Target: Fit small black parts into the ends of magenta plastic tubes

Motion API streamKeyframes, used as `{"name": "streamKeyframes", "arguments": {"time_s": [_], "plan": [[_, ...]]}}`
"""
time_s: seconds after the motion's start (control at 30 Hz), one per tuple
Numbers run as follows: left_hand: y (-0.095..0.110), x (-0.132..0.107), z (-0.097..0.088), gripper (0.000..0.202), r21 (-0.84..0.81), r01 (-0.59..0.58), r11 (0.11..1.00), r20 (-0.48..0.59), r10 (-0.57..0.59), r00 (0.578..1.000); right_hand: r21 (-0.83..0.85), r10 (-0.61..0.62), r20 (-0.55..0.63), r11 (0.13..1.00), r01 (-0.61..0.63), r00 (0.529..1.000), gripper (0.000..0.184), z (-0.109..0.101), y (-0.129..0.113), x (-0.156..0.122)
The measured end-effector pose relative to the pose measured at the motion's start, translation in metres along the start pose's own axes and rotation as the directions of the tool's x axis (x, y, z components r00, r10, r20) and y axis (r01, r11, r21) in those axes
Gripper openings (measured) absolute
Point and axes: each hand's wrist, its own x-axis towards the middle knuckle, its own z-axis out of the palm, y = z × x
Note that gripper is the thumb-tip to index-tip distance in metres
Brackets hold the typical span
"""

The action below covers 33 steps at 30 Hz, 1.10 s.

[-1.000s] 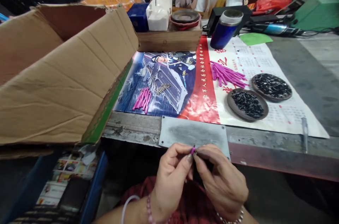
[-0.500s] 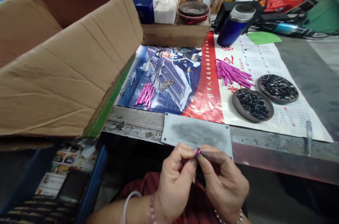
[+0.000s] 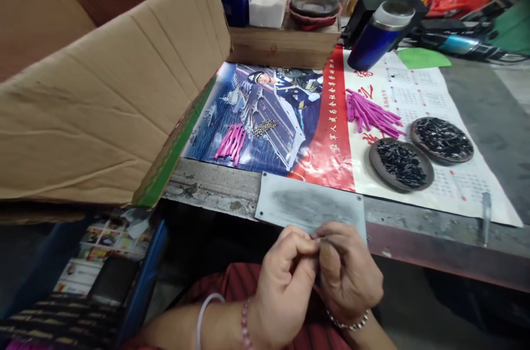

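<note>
My left hand (image 3: 285, 278) and my right hand (image 3: 350, 270) meet in a pinch just off the table's front edge. Both are closed at the fingertips. The small magenta plastic piece seen between them a moment before is now almost wholly hidden by the fingers. Just beyond the hands lies a grey metal plate (image 3: 290, 203) with a dark smudge. Slim magenta pieces lie in a small bunch (image 3: 231, 144) at left and a bigger pile (image 3: 372, 113) at right. Beside the small bunch is a heap of tiny metallic bits (image 3: 265, 128).
Two round dishes, a nearer one (image 3: 428, 176) and a farther one (image 3: 472, 152), hold thin black parts. A large cardboard box (image 3: 111, 101) fills the left. A blue flask (image 3: 370, 43) stands behind the poster (image 3: 327, 165). A slim tool (image 3: 486, 217) lies near the front edge.
My right fingers have curled in further, and the magenta piece has gone from sight between the fingertips. The view has shifted slightly; the things on the table look unmoved.
</note>
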Motion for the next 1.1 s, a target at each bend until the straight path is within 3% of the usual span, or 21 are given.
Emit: {"name": "streamKeyframes", "arguments": {"time_s": [0.07,0.2,0.33,0.4,0.5,0.53,0.57,0.63,0.7,0.73,0.83,0.93,1.0,1.1], "plan": [[0.000,0.001,0.001,0.014,0.003,0.010,1.000,-0.001,-0.010,1.000,-0.019,0.013,-0.027,1.000,-0.014,1.000,0.021,-0.001,-0.001,0.002],[-0.001,0.002,0.000,0.013,-0.004,-0.005,1.000,-0.022,0.005,1.000,0.093,0.154,0.187,0.980,-0.173,0.970,0.036,-0.004,-0.011,0.008],[-0.001,0.000,-0.004,0.013,-0.015,-0.019,1.000,-0.021,0.018,1.000,0.130,0.105,0.291,0.980,-0.148,0.951,0.033,-0.009,-0.007,0.011],[0.000,-0.002,-0.005,0.013,-0.010,0.013,1.000,0.003,-0.013,1.000,0.127,0.199,0.226,0.965,-0.231,0.954,0.036,-0.014,-0.001,0.014],[0.003,-0.005,-0.006,0.012,0.007,0.025,1.000,0.037,-0.025,0.999,0.144,0.376,-0.148,0.923,-0.356,0.915,0.025,-0.021,0.002,0.023],[0.004,-0.005,-0.006,0.012,0.011,0.011,1.000,0.051,-0.012,0.999,0.170,0.386,-0.185,0.918,-0.357,0.904,0.027,-0.022,-0.001,0.026],[0.005,-0.005,-0.007,0.012,0.015,-0.004,1.000,0.063,0.003,0.998,0.236,0.419,-0.095,0.891,-0.389,0.903,0.034,-0.023,-0.003,0.029],[0.008,-0.004,-0.008,0.013,0.041,-0.040,0.998,0.074,0.037,0.997,0.322,0.385,-0.032,0.878,-0.355,0.922,0.057,-0.024,-0.009,0.033],[0.010,-0.004,-0.010,0.014,0.106,-0.070,0.992,0.081,0.062,0.995,0.304,0.450,-0.159,0.869,-0.390,0.879,0.050,-0.025,-0.011,0.034],[0.011,-0.005,-0.012,0.015,0.151,-0.097,0.984,0.096,0.083,0.992,0.313,0.456,-0.161,0.865,-0.393,0.875,0.049,-0.026,-0.011,0.033],[0.011,-0.006,-0.017,0.020,0.308,-0.201,0.930,0.184,0.148,0.972,0.345,0.390,0.029,0.860,-0.375,0.920,0.058,-0.029,-0.006,0.024],[0.011,-0.007,-0.022,0.021,0.471,-0.274,0.838,0.215,0.192,0.958,0.253,0.441,0.062,0.861,-0.441,0.896,0.025,-0.034,0.002,0.015],[0.012,-0.007,-0.023,0.020,0.556,-0.325,0.765,0.229,0.234,0.945,0.220,0.407,0.157,0.874,-0.434,0.900,0.009,-0.038,0.006,0.011],[0.014,-0.005,-0.024,0.018,0.629,-0.410,0.660,0.248,0.330,0.911,0.224,0.290,0.371,0.894,-0.388,0.882,0.013,-0.042,0.004,0.011]]}}
